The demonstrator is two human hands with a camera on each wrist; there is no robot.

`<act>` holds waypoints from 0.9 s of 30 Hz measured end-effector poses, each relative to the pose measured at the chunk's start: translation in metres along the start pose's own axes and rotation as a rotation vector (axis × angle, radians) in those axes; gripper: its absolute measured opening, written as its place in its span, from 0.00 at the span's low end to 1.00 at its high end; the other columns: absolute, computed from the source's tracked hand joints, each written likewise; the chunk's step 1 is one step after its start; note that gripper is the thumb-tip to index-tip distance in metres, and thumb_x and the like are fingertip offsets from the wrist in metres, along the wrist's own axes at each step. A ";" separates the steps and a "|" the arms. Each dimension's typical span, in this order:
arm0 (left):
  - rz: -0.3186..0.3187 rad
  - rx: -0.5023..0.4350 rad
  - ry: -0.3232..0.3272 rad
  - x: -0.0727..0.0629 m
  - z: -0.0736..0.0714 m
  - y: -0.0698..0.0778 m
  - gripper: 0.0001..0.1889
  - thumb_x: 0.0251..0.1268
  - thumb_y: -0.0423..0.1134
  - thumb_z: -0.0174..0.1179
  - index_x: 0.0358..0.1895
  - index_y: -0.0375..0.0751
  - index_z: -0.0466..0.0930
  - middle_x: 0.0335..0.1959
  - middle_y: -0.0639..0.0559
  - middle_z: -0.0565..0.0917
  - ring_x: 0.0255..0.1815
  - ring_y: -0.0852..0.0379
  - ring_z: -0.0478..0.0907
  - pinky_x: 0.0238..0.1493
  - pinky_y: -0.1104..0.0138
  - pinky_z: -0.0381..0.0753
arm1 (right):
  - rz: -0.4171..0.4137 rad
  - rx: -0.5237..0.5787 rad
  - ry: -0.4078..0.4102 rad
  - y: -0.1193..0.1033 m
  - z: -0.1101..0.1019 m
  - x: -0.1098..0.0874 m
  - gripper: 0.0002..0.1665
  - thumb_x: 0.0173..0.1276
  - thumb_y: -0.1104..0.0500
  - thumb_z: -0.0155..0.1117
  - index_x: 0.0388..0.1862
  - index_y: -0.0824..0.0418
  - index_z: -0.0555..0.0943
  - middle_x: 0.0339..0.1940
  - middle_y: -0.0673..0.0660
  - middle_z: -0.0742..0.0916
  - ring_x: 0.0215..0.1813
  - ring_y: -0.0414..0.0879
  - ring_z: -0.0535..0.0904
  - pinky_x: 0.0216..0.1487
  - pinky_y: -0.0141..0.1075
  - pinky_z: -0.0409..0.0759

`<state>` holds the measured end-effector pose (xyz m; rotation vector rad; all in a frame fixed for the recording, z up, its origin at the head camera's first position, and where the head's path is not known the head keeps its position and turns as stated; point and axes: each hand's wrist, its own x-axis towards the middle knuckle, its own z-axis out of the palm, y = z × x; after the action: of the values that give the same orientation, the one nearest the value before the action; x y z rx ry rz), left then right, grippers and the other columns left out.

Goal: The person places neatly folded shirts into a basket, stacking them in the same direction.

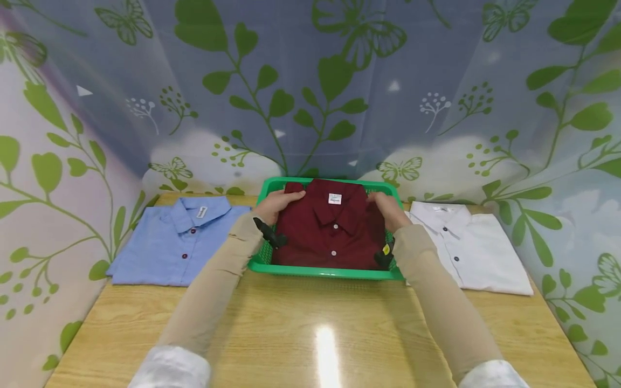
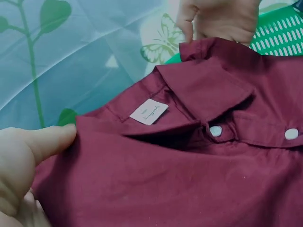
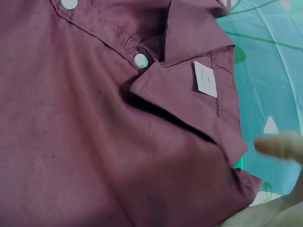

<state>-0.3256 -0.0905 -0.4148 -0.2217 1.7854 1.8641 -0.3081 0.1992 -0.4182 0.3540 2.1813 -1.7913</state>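
Note:
A folded dark red shirt point(image 1: 356, 242) with white buttons and a white neck label lies in a green plastic basket point(image 1: 330, 272), its collar toward the back. At its left shoulder edge my left hand point(image 1: 275, 207) pinches the cloth; the thumb point(image 2: 59, 139) lies on top, and the other fingers are partly hidden. My right hand point(image 1: 390, 210) is at the opposite shoulder. In the right wrist view its blurred thumb point(image 3: 279, 145) stands apart from the collar, while the rest of that hand is against the shirt's edge, its fingers mostly hidden.
To the left a folded light blue shirt point(image 1: 160, 253) lies on the wooden table point(image 1: 271, 334). A folded white shirt point(image 1: 485, 253) lies to the right. Behind the table hangs a leaf-and-butterfly patterned curtain point(image 1: 301, 81), close to the basket's far rim.

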 end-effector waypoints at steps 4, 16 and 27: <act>0.041 0.045 0.027 0.000 0.001 -0.003 0.17 0.71 0.43 0.62 0.57 0.38 0.77 0.44 0.46 0.83 0.44 0.48 0.82 0.54 0.54 0.79 | 0.054 -0.060 -0.005 0.001 0.001 0.000 0.32 0.75 0.53 0.56 0.71 0.67 0.64 0.72 0.62 0.66 0.72 0.55 0.64 0.72 0.45 0.61; -0.065 -0.135 0.031 0.034 -0.010 -0.012 0.09 0.80 0.40 0.45 0.43 0.40 0.73 0.40 0.51 0.78 0.38 0.57 0.77 0.48 0.64 0.76 | 0.103 0.108 -0.046 -0.001 -0.001 0.004 0.26 0.77 0.61 0.53 0.69 0.70 0.65 0.50 0.55 0.79 0.46 0.44 0.78 0.60 0.39 0.74; 0.245 0.608 0.140 0.015 -0.001 -0.016 0.31 0.71 0.31 0.36 0.75 0.25 0.43 0.72 0.27 0.57 0.63 0.37 0.64 0.57 0.55 0.66 | 0.050 0.024 -0.070 0.010 0.000 0.010 0.14 0.79 0.65 0.40 0.53 0.70 0.71 0.50 0.60 0.75 0.52 0.51 0.73 0.58 0.43 0.72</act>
<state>-0.3303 -0.0876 -0.4357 0.1018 2.4709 1.3860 -0.3132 0.2009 -0.4313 0.3427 2.0864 -1.7777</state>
